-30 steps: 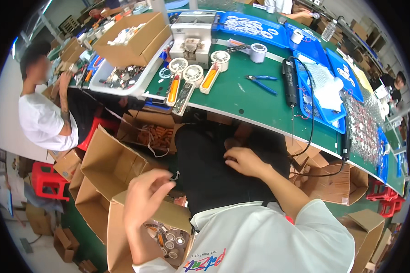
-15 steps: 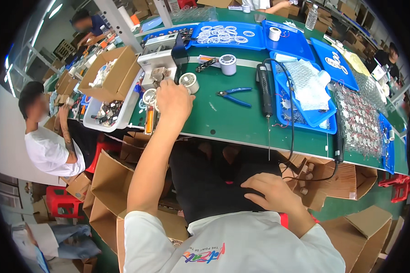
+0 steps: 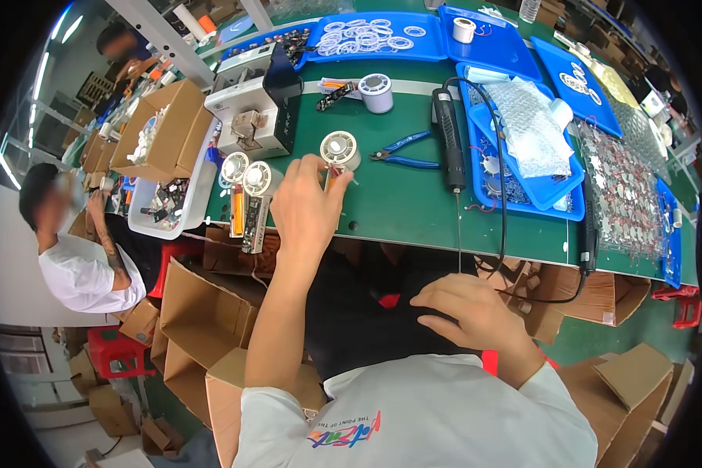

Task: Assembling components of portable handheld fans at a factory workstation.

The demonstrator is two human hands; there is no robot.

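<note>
My left hand (image 3: 308, 204) is over the table near its front edge, its thumb and fingers pinching a small orange battery (image 3: 334, 178). Just beyond the fingertips stands a white round housing (image 3: 340, 150) with a slotted top; the hand partly hides where it meets the battery. Left of the hand are two similar white housings, one (image 3: 235, 167) farther left and another (image 3: 260, 179) closer. An orange battery (image 3: 237, 214) and a dark circuit board (image 3: 255, 225) lie below them. On my lap rests my right hand (image 3: 468, 312), fingers stretched out, holding nothing.
Blue-handled cutters (image 3: 405, 152) and a black electric screwdriver (image 3: 450, 140) lie to the right. Blue trays (image 3: 522, 199) hold parts and bubble wrap. Behind the hand are a boxy machine (image 3: 253, 105) and another white housing (image 3: 376, 93). A white bin (image 3: 171, 222) stands left.
My left hand has moved right and nearer, and the white housing beyond its fingers has shifted the same way. The view has tilted slightly. My right hand stays on my lap.
</note>
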